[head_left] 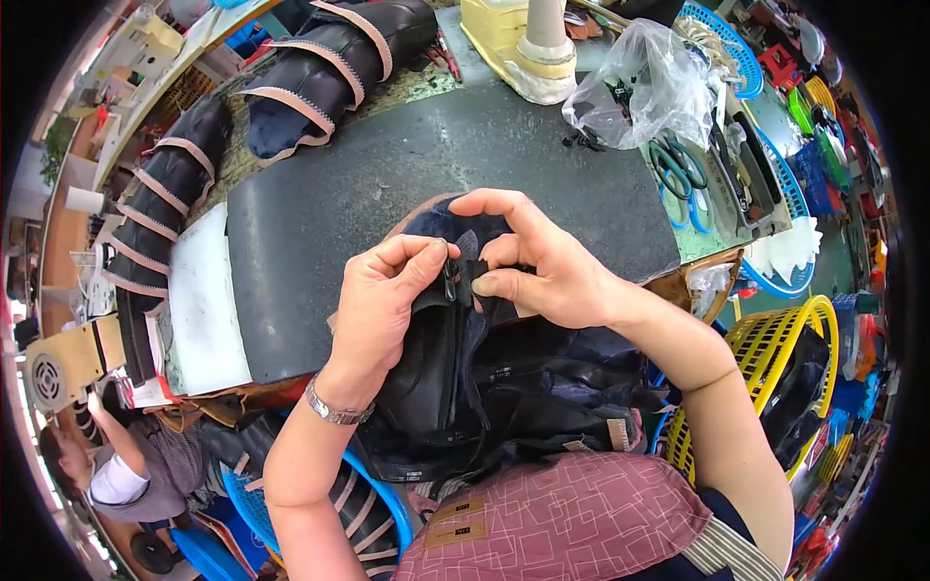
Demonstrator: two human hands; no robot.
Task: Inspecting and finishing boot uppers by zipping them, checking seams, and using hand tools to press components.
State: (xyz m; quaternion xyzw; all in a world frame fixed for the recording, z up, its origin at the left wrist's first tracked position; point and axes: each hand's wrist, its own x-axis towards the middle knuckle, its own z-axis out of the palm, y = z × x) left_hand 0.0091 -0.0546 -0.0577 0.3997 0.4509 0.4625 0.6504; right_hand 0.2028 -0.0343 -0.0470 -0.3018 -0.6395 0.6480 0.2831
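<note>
A black leather shoe or boot upper (418, 373) with dark blue fleecy lining lies across my lap and the bench's near edge. Along it runs a dark strip that looks like a zipper (451, 363). At its top end my left hand (381, 290) is closed, thumb and forefinger pinching the edge beside a small shiny metal part. My right hand (552, 254) faces it, thumb and fingers pinched on a small black tab (474, 272) of the same upper, with the forefinger raised and curved over. The exact parts between the fingertips are partly hidden.
Stacked black uppers with pale zigzag-edged strips (329, 68) lie at the back left of the dark work mat (426, 155). Scissors (678, 167), a clear plastic bag (644, 82) and a machine post (545, 44) stand beyond. A yellow basket (775, 334) is right; a co-worker (136, 465) sits left.
</note>
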